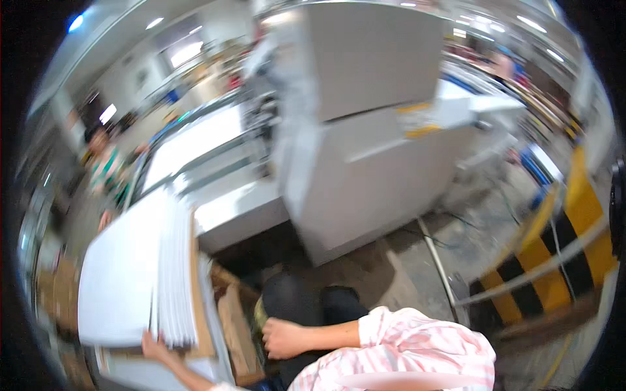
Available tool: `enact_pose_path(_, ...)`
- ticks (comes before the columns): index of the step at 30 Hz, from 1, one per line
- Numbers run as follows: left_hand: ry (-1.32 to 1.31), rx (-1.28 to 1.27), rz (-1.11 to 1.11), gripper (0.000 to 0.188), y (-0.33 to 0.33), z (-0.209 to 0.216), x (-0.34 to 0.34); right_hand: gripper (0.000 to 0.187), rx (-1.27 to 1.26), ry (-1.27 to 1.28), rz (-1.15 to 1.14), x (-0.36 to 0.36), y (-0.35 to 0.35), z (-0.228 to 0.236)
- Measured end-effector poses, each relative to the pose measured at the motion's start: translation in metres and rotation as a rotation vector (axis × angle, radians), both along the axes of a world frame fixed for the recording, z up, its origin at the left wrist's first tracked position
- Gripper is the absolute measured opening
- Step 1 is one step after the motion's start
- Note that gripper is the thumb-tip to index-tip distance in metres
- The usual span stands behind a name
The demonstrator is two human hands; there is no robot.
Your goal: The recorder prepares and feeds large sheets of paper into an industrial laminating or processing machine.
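Note:
A thick stack of large white sheets (124, 274) lies at my left, its layered edge facing right. My left hand (155, 345) is at the near edge of this stack, its fingers closed on the sheets' edge. Brown board (203, 293) shows along the stack's right side and under its near edge. My right hand (282, 338) is curled into a loose fist over my dark-clothed legs, apart from the stack. Its palm is hidden, so whether it holds anything does not show. The right arm wears a pink and white striped sleeve.
A large grey machine (385, 156) stands ahead, with a flat bed (195, 146) reaching left. A person in green and white (107, 169) is beyond the stack. Brown cardboard (236, 326) stands between stack and legs. A yellow-and-black striped barrier (521, 280) curves at the right.

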State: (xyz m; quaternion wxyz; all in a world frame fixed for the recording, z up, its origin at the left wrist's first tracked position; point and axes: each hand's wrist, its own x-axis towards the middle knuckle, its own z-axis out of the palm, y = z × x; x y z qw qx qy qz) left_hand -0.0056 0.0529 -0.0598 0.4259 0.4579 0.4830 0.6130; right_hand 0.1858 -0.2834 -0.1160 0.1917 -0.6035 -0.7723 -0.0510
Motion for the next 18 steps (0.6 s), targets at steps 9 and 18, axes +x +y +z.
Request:
enact_pose_path(9, 0.029, 0.037, -0.032, 0.020, -0.042, 0.029, 0.035, 0.027, -0.221, -0.047, 0.133, -0.011, 0.027, 0.040)
enact_pose_path(18, -0.155, 0.103, -0.119, 0.023, -0.068, 0.033, 0.024, 0.015, 0.041, 0.520, 0.132, -0.010, 0.131, 0.121)
